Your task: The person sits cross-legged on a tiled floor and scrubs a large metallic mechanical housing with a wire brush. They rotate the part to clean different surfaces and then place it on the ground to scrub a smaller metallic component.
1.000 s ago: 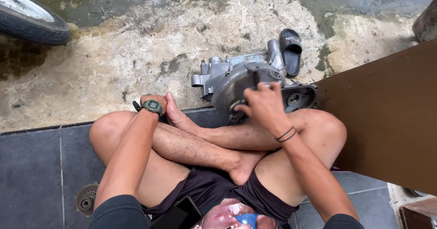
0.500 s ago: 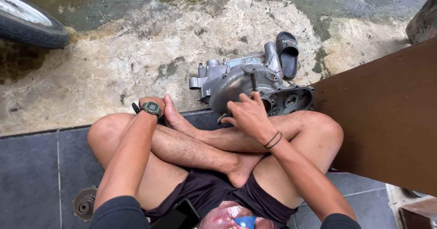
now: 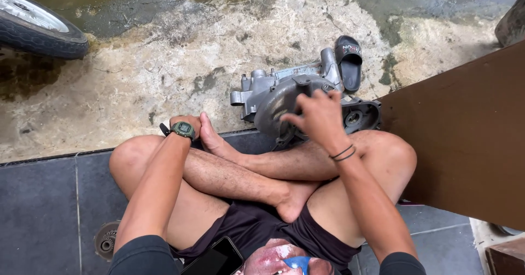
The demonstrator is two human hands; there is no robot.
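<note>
Rough wet concrete ground (image 3: 164, 72): right hand (image 3: 320, 116), now shifted toward 9 o'clock, is pressing spread fingers on grey cast-metal engine casing (image 3: 273, 97) (repositioning); left hand (image 3: 186, 123) is resting fisted on ankle.

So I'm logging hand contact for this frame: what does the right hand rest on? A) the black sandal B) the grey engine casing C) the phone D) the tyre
B: the right hand lies on the grey engine casing, while the sandal sits behind it and the left hand rests by the foot.
</note>
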